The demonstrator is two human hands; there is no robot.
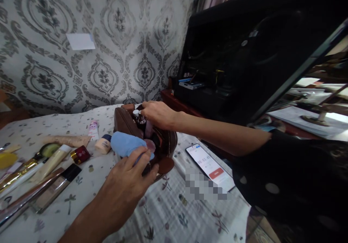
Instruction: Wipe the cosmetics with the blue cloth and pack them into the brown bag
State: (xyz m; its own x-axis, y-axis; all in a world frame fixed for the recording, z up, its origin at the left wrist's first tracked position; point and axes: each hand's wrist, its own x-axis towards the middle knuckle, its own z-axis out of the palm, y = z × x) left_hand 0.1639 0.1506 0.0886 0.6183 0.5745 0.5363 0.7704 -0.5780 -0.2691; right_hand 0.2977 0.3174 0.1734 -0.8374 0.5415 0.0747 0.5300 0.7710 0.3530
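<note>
Your left hand (123, 185) has its fingers bent against the blue cloth (126, 143); cannot tell if they grip. Your right hand (160, 115) reaches into the brown bag (125, 122) beneath its fingers, probably to steady the opening; grasp hidden. The cloth partly blocks the bag's mouth. Jar (102, 145) left of your left fingers; phone (208, 163) right.
</note>
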